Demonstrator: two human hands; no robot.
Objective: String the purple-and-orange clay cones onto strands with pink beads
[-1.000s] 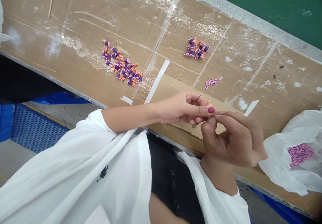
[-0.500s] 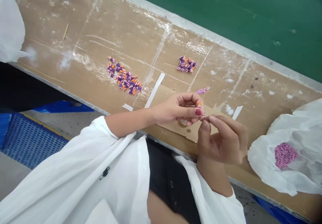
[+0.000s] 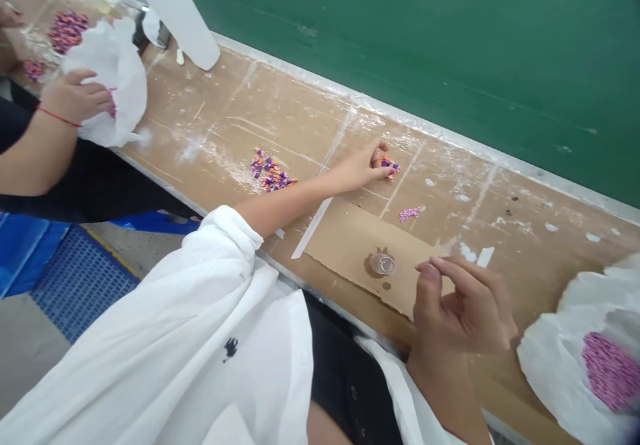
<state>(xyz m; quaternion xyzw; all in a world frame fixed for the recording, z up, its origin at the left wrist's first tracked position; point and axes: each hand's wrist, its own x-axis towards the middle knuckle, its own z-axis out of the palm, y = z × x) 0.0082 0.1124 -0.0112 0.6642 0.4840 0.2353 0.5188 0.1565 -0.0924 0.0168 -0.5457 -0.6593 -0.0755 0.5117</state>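
My left hand (image 3: 363, 167) reaches over the small cluster of purple, orange and pink pieces (image 3: 390, 165). Its thumb and forefinger are apart beside them, and the fingers hide part of the cluster. My right hand (image 3: 463, 308) is raised over the right end of a cardboard sheet (image 3: 345, 232), thumb and forefinger pinched together. A tiny tip shows at that pinch, too small to name. A small clear cup (image 3: 383, 263) stands on the sheet, left of my right hand. Between the two hands, tiny pink-purple bits (image 3: 411, 214) lie just beyond the sheet.
A larger group of the coloured pieces (image 3: 270, 173) lies to the left. White cloth (image 3: 555, 338) at the right holds many pink bits (image 3: 610, 370). Far left, another person's hand (image 3: 75, 102) is at a white cloth (image 3: 127, 85), near a white bottle (image 3: 177, 18).
My left hand has left my right hand and moved away to the small cluster. The cup has come into full view. My right hand keeps its pinch. The view has shifted left.
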